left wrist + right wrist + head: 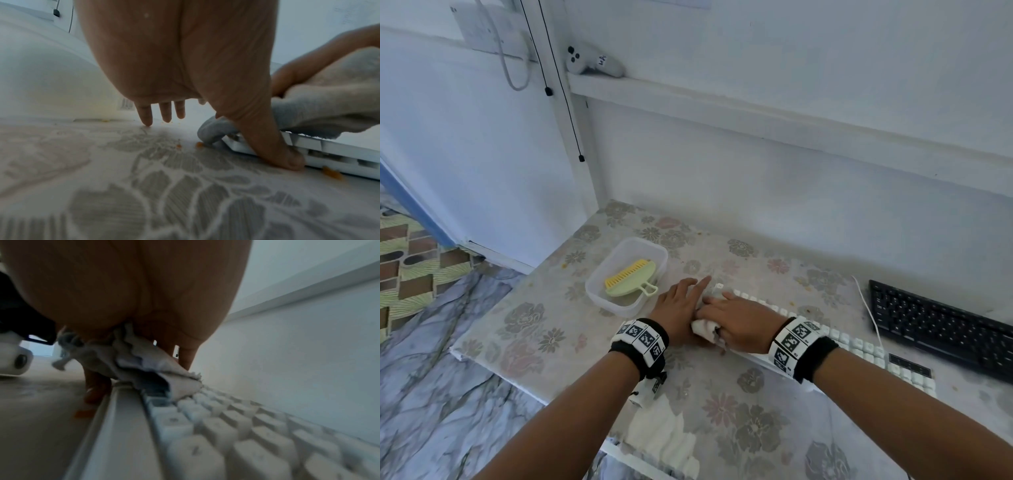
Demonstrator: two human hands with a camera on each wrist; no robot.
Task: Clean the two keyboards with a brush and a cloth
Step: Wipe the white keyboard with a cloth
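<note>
A white keyboard lies slanted across the flowered table, with a black keyboard to its right. My right hand grips a bunched white cloth and presses it on the white keyboard's left end; the cloth lies over the first keys. My left hand rests beside that end with its fingers straight on the table. Its thumb touches the keyboard's front edge. A green brush with yellow bristles lies in a clear plastic tub to the left.
Orange crumbs lie on the table by the keyboard's front edge. A white cable runs between the two keyboards. Another white cloth hangs over the table's near edge. The wall stands close behind; the table's left edge drops to the floor.
</note>
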